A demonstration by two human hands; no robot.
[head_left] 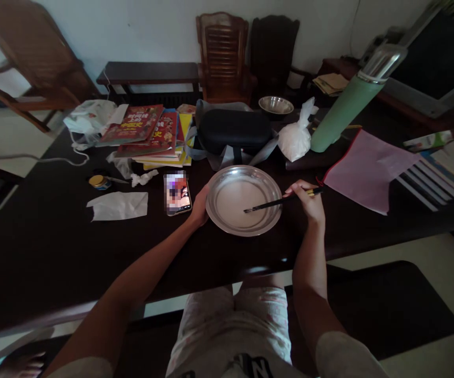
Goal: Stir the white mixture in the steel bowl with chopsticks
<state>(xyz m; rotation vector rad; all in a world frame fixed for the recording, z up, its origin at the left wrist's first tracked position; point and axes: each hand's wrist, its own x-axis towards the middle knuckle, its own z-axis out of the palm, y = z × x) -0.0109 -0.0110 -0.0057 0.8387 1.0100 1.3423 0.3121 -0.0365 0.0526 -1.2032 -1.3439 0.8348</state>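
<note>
1. Head view, setting: through the worn camera I see a dark table (65, 262), with a wooden chair (223, 58) and a pale wall (164, 31) beyond its far edge.
2. Head view, centre: the metal bowl (244, 231) stands on the table in front of the person, between the two hands. A whitish substance (230, 202) covers its floor; I cannot tell how thick it is.
3. Head view, hands: the left hand (200, 207) is curled against the bowl's left rim. The right hand (303, 195) is closed around dark chopsticks (268, 203).
4. Head view, key relation: the chopsticks' long axis slopes down and leftward from the right hand, across the bowl's right rim, to tips in the substance near the middle. The left hand is nearer to the bowl, touching it; the right hand lies just outside the opposite rim.
5. Head view, surroundings: a phone (177, 193) lies left of the left hand; a knotted bag of white powder (295, 140) and a green flask (345, 107) stand beyond the right hand.
</note>
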